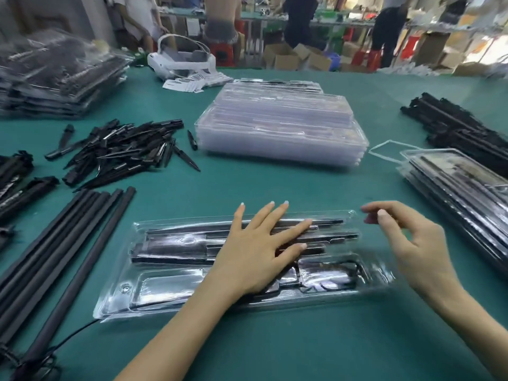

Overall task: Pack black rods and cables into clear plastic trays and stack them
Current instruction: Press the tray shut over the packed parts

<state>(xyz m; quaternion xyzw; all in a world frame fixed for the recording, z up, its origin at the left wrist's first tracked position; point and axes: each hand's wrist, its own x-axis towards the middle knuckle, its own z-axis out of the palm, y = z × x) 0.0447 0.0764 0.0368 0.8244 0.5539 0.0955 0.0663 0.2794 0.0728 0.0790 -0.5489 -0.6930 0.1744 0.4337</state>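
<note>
A left hand (254, 251), fingers straight and spread, presses flat on a clear tray (170, 270) packed with black rods on a green table (302, 347). The right hand (412, 243) hovers over the tray's right end, fingers loosely curled around nothing. Empty trays (280, 125) are stacked beyond; loose rods (55, 243) lie left.

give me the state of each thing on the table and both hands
front tray: filled with black parts, flat on the table
left hand: open, fingers spread, pressing the front tray
right hand: loosely curled above the tray's right end, holding nothing
clear trays: empty, stacked
right-side trays: filled, stacked
long rods: loose, side by side
</note>
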